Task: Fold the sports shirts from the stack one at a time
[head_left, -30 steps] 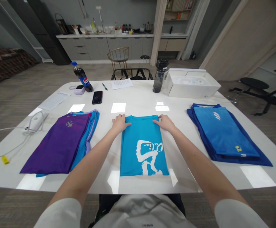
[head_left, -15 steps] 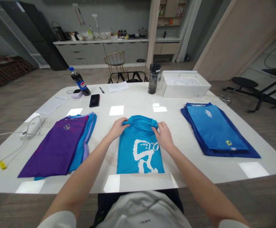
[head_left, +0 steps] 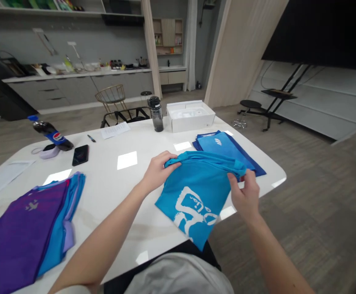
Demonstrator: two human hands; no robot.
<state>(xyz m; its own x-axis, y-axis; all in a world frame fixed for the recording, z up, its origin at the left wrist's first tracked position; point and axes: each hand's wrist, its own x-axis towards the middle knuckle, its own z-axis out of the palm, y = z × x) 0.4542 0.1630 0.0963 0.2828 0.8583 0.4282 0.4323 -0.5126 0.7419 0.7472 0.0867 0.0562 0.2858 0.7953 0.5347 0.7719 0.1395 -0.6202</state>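
1. A turquoise fabric T-shirt with a white printed figure (head_left: pixel 193 200) is raised by its rolled top edge near the right side of the white tabletop (head_left: pixel 104 165), with its lower corner hanging at the tabletop's near edge.
2. That edge is pinched between thumb and fingers in the left hand's grip (head_left: pixel 157 171).
3. The far end of the edge is pinched by the right hand's grip (head_left: pixel 243 192), so the fabric is held taut between the two hands.
4. A folded royal-blue garment pile (head_left: pixel 227 149) lies just behind the T-shirt, toward the right of the frame.
5. A folded purple-and-turquoise garment pile (head_left: pixel 27 237) lies at the lower left.
6. A white cardboard box (head_left: pixel 190 118) and a dark plastic water bottle (head_left: pixel 156 114) stand at the tabletop's far edge.
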